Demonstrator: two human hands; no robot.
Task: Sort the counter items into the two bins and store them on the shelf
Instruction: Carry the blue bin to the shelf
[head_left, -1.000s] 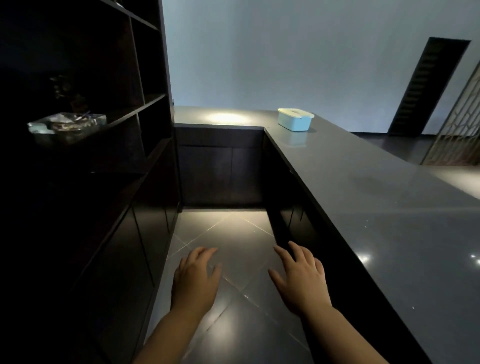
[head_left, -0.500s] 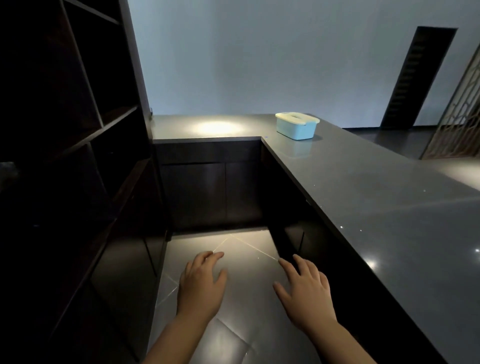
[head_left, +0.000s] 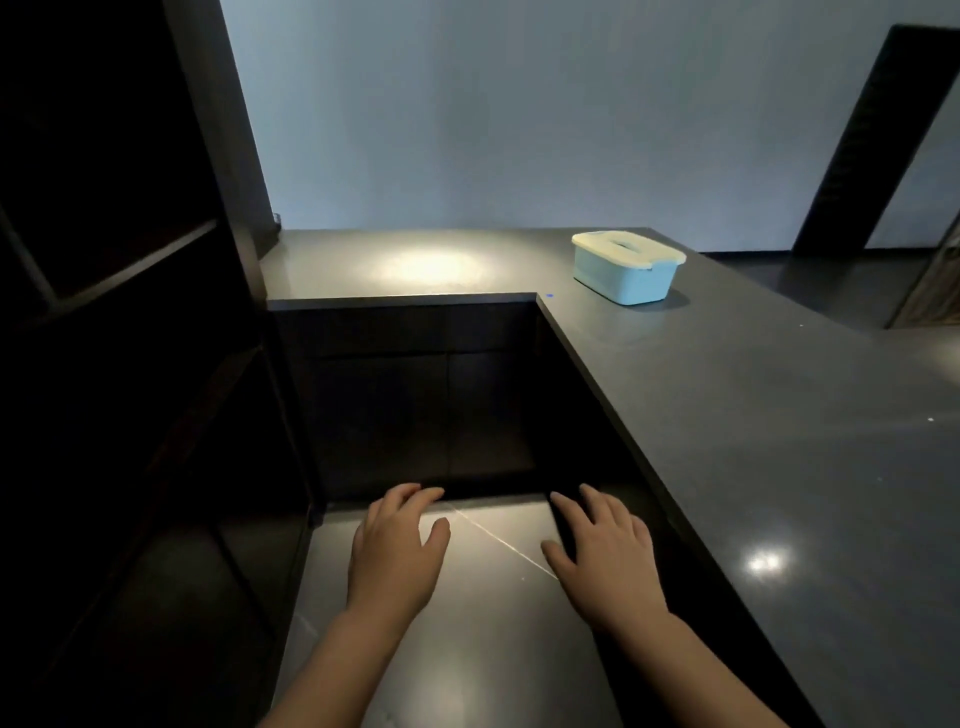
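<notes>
A light blue bin with a cream lid (head_left: 627, 266) stands on the dark counter (head_left: 753, 415) near its inner corner, far ahead and to the right. My left hand (head_left: 396, 551) and my right hand (head_left: 607, 556) hover palm-down over the floor, fingers relaxed and spread, holding nothing. Both are well short of the bin. The dark shelf unit (head_left: 119, 312) rises on the left; its compartments are too dark to make out.
The L-shaped counter wraps around the back and the right side, with dark cabinet fronts (head_left: 426, 405) below it. A tiled floor (head_left: 467, 649) runs between shelf and counter. A dark doorway (head_left: 878, 135) opens at the far right.
My view has turned right and moved forward: the shelf slid left out of frame, and the blue bin looks closer. Both hands stay low, empty and spread.
</notes>
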